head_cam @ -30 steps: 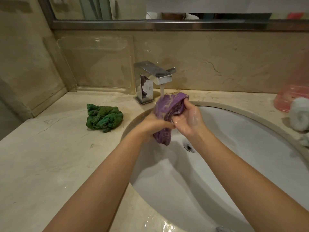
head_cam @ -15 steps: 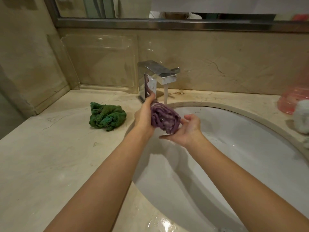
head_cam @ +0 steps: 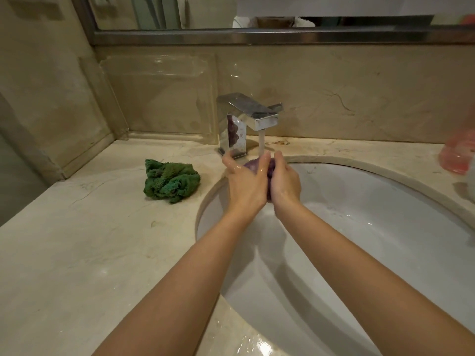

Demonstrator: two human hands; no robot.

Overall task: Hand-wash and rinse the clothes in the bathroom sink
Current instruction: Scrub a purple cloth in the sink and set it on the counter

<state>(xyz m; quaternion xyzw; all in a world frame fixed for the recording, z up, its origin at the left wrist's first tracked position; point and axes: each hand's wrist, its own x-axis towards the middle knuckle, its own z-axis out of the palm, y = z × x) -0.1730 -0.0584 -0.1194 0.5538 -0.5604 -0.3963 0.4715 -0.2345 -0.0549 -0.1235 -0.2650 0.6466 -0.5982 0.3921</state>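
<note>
A person stands at a bathroom sink (head_cam: 385,227), seen from above through a head-worn camera. Both bare forearms reach forward over the white basin. The left hand (head_cam: 245,185) and right hand (head_cam: 284,182) are pressed together around a small purple cloth (head_cam: 250,165), balled up between the palms. Only a sliver of purple shows between the hands; the rest is hidden. The fingers of both hands curl inward over the ball, squeezing it. The left thumb sticks out toward the tap (head_cam: 248,119).

The cloth sits just under the spout, above the back edge of the basin. A thin stream of water (head_cam: 261,140) falls from the spout onto the fingertips and the cloth. The hands look wet and shiny.

The cloth looks soft, limp and soaked, so it is likely light but heavier than when dry, and somewhat slippery. Judging by its size, it packs easily into a ball that two palms can enclose. Cupping it from both sides, as here, seems the surest hold for wringing.

On the marble counter (head_cam: 77,253), well to the left of the basin, lies a crumpled green cloth (head_cam: 171,183), untouched. A pink container (head_cam: 456,155) sits at the far right edge.
</note>
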